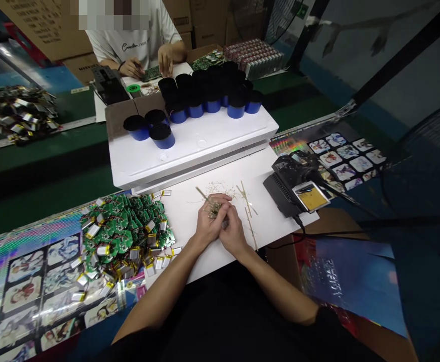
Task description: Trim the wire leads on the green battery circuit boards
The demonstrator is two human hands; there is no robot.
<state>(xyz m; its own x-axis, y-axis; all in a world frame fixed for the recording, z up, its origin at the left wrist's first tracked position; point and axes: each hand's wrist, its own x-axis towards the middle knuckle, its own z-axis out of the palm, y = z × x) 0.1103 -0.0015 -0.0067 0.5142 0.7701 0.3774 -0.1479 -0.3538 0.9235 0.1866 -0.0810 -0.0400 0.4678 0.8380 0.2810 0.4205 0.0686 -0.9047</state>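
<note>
Over the white work surface [190, 229] my two hands are pressed together. My left hand [206, 227] is closed around small greenish circuit boards [214, 208] with pale bits on them. A thin strip [201, 192] sticks out beyond the fingers toward the upper left. My right hand [234, 232] is closed against the left, its thumb and fingers lying over the same pieces. How many boards there are is hidden by the fingers. Thin, pale broken strips [248, 213] lie right of my hands, and small crumbs [220, 188] are scattered just beyond them.
Left stands a heap of green circuit boards with batteries [124, 226]. Blue and black cups [162, 137] stand on a white foam block [201, 146] ahead. A black soldering station [284, 193] with a sponge tray [312, 197] sits right. Across the line, a co-worker's hands [165, 59] handle a board.
</note>
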